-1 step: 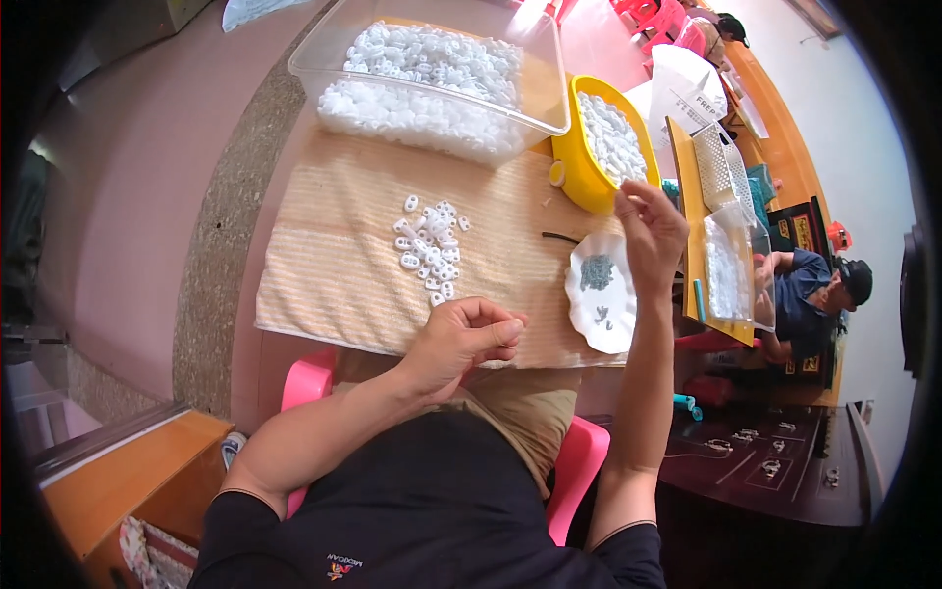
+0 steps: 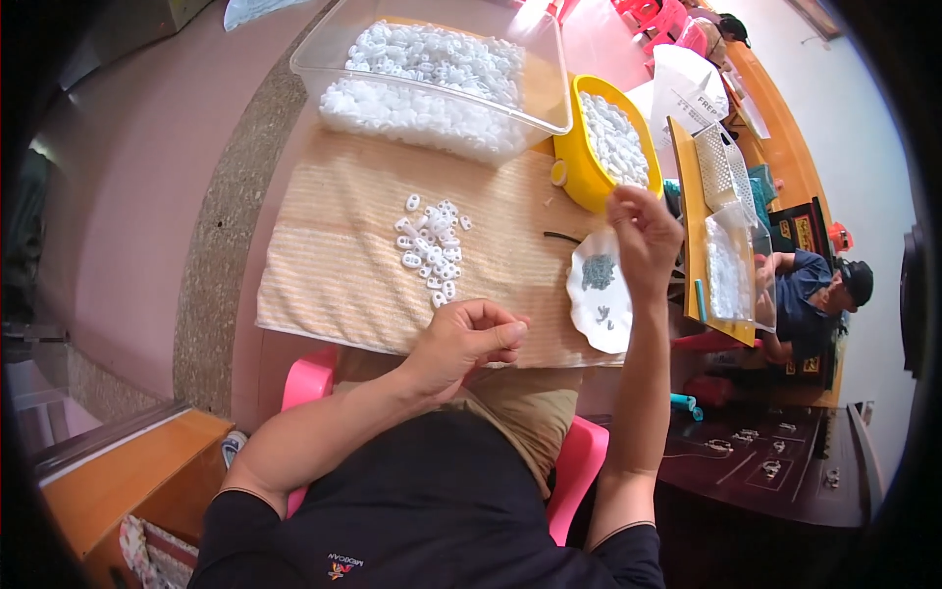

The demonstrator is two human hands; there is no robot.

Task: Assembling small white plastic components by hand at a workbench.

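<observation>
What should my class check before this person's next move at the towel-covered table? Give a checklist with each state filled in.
1. White two-holed plastic pieces grouped on the striped peach towel: ok, one loose pile.
2. Tiny grey-green parts kept on the white wavy-edged plate: ok.
3. Oval yellow plastic tub stocked with white pieces: ok.
4. Towel free of strays: not ok, a thin black strip lies by the plate.
5. Left hand empty: cannot tell, thumb and forefinger are drawn together.
6. Right hand empty: cannot tell, its curled fingers hide anything small.
</observation>
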